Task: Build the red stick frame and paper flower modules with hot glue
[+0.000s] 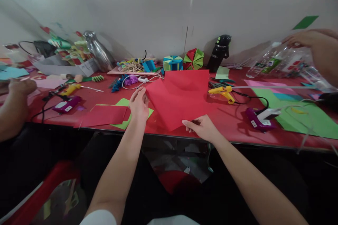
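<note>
A large sheet of red paper is raised at an angle over the front of the red-covered table. Its left corner is pinched in the fingers of my left hand. My right hand grips the lower edge between thumb and fingers. Left of the sheet lies a stack of smaller red paper, with bright green paper partly under it. A yellow glue gun rests just right of the sheet.
Behind stand folded paper shapes, a black bottle and a steel flask. Purple power strips with cables sit at both sides. Other people's hands appear at far left and far right, near plastic bottles.
</note>
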`<state>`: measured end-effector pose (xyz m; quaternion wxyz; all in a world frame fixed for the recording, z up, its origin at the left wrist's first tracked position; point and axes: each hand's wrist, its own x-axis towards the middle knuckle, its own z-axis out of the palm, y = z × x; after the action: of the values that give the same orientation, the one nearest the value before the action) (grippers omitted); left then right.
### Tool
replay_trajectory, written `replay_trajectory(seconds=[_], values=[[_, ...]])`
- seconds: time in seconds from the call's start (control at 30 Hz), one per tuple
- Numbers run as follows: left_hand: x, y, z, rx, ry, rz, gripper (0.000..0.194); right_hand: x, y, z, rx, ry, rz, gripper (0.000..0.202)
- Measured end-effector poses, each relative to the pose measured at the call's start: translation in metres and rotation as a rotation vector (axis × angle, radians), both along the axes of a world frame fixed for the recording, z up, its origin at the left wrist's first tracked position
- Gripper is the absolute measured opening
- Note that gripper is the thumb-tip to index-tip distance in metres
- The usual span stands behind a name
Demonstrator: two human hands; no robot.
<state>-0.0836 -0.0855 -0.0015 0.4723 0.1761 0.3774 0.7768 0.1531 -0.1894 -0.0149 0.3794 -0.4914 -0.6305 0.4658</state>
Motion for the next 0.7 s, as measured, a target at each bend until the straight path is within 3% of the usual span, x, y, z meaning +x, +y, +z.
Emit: replay_trajectory(seconds=[0.23,0.3,0.37,0.47,0.53,0.6,0.7], values=[[-0.019,0.005,0.005,0.034,-0.030,0.023,0.008,0.008,0.002,0.001,0.051,-0.006,-0.058,0.042],[-0.012,-0.003,0.006,0.000,-0.013,-0.119,0.010,0.008,0.005,0.001,0.071,0.030,-0.101,0.042],[0.002,-0.016,0.006,-0.064,0.039,-0.351,0.026,0.006,0.008,0.001,0.083,0.083,-0.145,0.041],[0.021,-0.039,0.001,-0.143,0.274,-0.655,0.034,0.003,0.015,0.001,0.104,0.166,-0.216,0.040],[0.028,-0.050,-0.004,-0.112,0.422,-0.788,0.035,0.002,0.019,0.000,0.138,0.198,-0.245,0.039],[0.028,-0.056,-0.009,-0.090,0.492,-0.835,0.034,0.000,0.023,0.000,0.167,0.199,-0.242,0.038],[0.025,-0.056,-0.013,-0.083,0.527,-0.742,0.033,-0.005,0.025,0.000,0.174,0.178,-0.222,0.039]])
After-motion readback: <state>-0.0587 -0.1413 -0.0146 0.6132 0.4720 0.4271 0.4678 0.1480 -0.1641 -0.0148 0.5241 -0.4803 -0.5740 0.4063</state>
